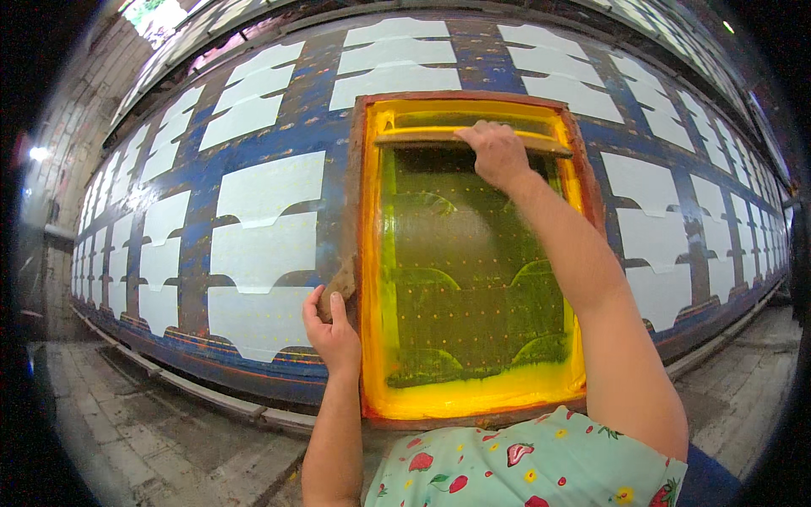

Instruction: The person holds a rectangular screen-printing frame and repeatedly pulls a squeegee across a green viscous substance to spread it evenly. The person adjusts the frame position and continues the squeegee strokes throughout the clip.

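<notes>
A screen-printing frame (368, 253) with a reddish wooden border lies on the long table in front of me. Yellow ink is pooled at its near end and smeared along its inner edges. My right hand (497, 154) is closed on the top of a wide wooden squeegee (414, 137), which spans the far end of the screen mesh (465, 245). Beside the frame's left edge, my left hand (331, 325) has its thumb and fingers around a brown wooden handle (340, 287). Its lower fingers are partly hidden.
Rows of white cut fabric pieces (266, 253) lie on the blue-stained table (338, 182), left, right and beyond the frame. Small yellow dots show on some left pieces. Another table with white pieces (667, 38) stands farther back. A paved floor (169, 422) borders the near edge.
</notes>
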The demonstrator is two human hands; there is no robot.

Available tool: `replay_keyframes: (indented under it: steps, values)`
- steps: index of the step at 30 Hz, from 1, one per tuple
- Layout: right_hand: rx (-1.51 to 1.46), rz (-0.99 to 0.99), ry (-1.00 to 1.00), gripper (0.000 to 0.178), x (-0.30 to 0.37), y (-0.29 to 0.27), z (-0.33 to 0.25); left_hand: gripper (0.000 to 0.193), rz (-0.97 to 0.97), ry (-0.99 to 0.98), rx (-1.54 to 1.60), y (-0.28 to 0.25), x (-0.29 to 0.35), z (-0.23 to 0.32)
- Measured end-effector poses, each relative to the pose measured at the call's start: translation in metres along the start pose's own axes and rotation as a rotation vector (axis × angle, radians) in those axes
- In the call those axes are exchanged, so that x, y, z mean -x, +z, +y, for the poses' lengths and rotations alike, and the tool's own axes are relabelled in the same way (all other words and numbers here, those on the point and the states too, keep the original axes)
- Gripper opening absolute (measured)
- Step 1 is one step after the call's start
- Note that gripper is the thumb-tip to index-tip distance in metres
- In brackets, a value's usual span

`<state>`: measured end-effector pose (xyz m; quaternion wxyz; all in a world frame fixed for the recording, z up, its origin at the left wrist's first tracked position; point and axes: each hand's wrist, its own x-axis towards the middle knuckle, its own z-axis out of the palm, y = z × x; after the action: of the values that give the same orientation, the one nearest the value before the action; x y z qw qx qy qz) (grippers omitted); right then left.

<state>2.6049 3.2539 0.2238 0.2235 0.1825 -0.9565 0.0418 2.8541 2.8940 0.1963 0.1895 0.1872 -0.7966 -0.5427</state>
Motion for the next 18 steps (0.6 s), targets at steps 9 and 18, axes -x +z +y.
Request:
replay_keyframes:
  steps: [9, 18]
  values:
    - [-0.071, -0.006, 0.032, 0.051, -0.067, 0.011, 0.051, 0.035, 0.035, -0.051, -0.009, 0.004, -0.001, -0.002]
    - [-0.112, -0.379, 0.074, 0.054, -0.093, -0.009, 0.070, 0.033, 0.032, -0.013, -0.076, 0.005, -0.004, -0.001]
